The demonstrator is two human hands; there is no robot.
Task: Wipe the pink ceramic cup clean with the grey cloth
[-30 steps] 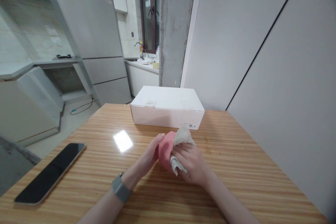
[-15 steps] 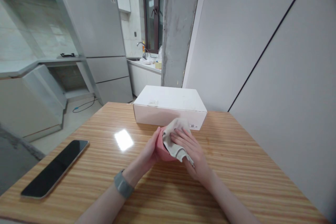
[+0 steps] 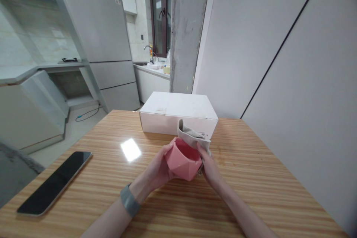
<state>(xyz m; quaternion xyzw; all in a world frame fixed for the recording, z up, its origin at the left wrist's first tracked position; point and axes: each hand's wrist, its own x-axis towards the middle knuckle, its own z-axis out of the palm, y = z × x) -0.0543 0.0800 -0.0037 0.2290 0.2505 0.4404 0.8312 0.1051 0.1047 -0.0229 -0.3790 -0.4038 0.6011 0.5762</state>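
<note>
The left hand (image 3: 158, 171) is curled around the near-left side of a pink pot (image 3: 182, 163), holding it at about 8 o'clock. The pot has flat sides with pointy corners. It is tipped a bit, and you can see into its mouth. It is over the middle of the striped wooden table (image 3: 264, 178); I cannot tell if its bottom touches the wood.

The right hand (image 3: 209, 165) is at the pot's 3 o'clock side. It pinches a gray cloth (image 3: 191, 134) with the thumb on top; the other fingers are mostly hidden. The cloth sits bunched up against the rim at 1 o'clock.

From the pot, a white box (image 3: 178, 109) lies near, at 12 o'clock. A black phone (image 3: 55, 184) lies flat, well apart, at 9 o'clock. A gray wristband (image 3: 129, 199) is on the left wrist. Farther back, a fridge (image 3: 95, 26) stands between 10 and 11 o'clock, and a tap (image 3: 150, 54) is at 11 o'clock.
</note>
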